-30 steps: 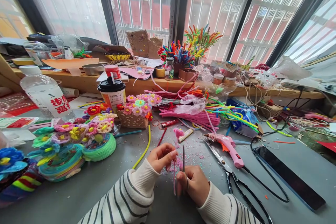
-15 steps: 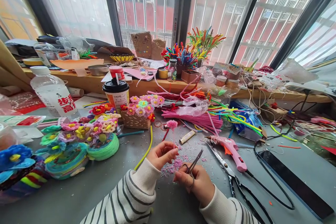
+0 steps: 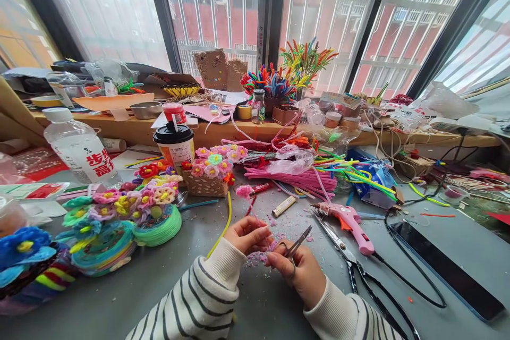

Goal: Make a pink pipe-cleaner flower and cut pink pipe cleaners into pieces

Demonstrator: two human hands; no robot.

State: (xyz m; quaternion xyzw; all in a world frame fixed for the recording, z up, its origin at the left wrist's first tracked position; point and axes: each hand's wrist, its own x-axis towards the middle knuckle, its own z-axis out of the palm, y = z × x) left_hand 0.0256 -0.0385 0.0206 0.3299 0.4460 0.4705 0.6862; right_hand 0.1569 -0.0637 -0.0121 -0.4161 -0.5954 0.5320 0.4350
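Observation:
My left hand point(image 3: 247, 235) pinches the thin stem of a pink pipe-cleaner flower point(image 3: 244, 191), whose fuzzy head tilts to the left above the fingers. In my right hand point(image 3: 303, 273) is a small pair of scissors point(image 3: 298, 241), its blades pointing up and away from me. The right thumb and fingertips sit close to the left fingers, by the stem's lower end; whether they grip it I cannot tell. Beneath both hands lie pink fluff clippings point(image 3: 255, 261) scattered on the grey table point(image 3: 263, 303).
To the right lie large scissors point(image 3: 345, 252), a pink glue gun point(image 3: 346, 219) with its cable, and a phone point(image 3: 442, 265). Pink pipe cleaners point(image 3: 292, 179) and a small stick-like item point(image 3: 284, 206) are ahead. Flower baskets point(image 3: 157, 226), a cup point(image 3: 175, 143) and a bottle point(image 3: 79, 143) stand left.
The pink flower has tipped from upright over to the left and lower. Both hands stay close together, and the scissors remain in my right hand. The camera view has shifted slightly.

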